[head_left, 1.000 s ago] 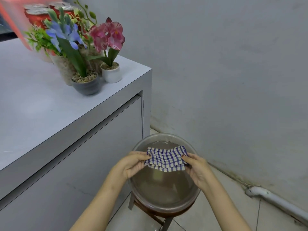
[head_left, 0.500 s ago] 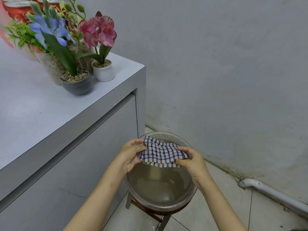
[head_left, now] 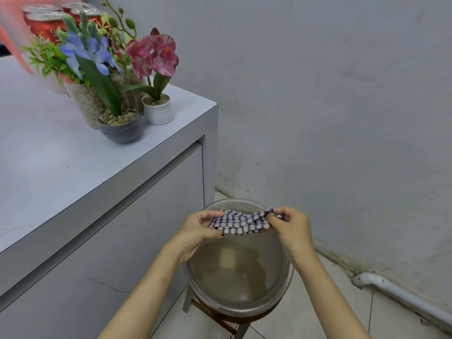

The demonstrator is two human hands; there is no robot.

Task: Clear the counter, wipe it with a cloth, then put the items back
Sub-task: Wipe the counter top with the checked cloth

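**Hands, count: 2.** The left hand [head_left: 198,231] pinches the left end of the cloth [head_left: 241,222] between thumb and curled fingers. The right hand [head_left: 293,228] pinches the right end in the same manner. Both hands are closed on the cloth.

**Cloth, count: 1.** Blue-and-white check, bunched and stretched between the two hands. It sits over the 12 o'clock part of the bowl [head_left: 244,285]. Contact with the water cannot be determined.

**Bowl, count: 1.** Clear and round, holding murky water. It rests on one stool [head_left: 220,319], which stands on the tiled floor [head_left: 318,314].

**Surface, count: 1.** The grey surface [head_left: 49,167] lies at 10 o'clock from the hands, its corner just beside the bowl's far rim. All items on it are grouped at its far corner, at 11 o'clock from the hands:
- One grey pot [head_left: 121,129] with a blue flower, nearest the hands.
- One white pot [head_left: 158,111] with a pink orchid, just beside the grey pot at its 2 o'clock.
- One clear gravel-filled container [head_left: 85,104], at 10 o'clock from the grey pot.
- One green leafy plant [head_left: 49,59], farther left.
- At least three red cans [head_left: 45,26] behind the plants; blur prevents an exact count.

**Surroundings.** One grey wall [head_left: 318,94] spans 12 to 3 o'clock. One white pipe [head_left: 403,299] runs along its base at 4 o'clock.
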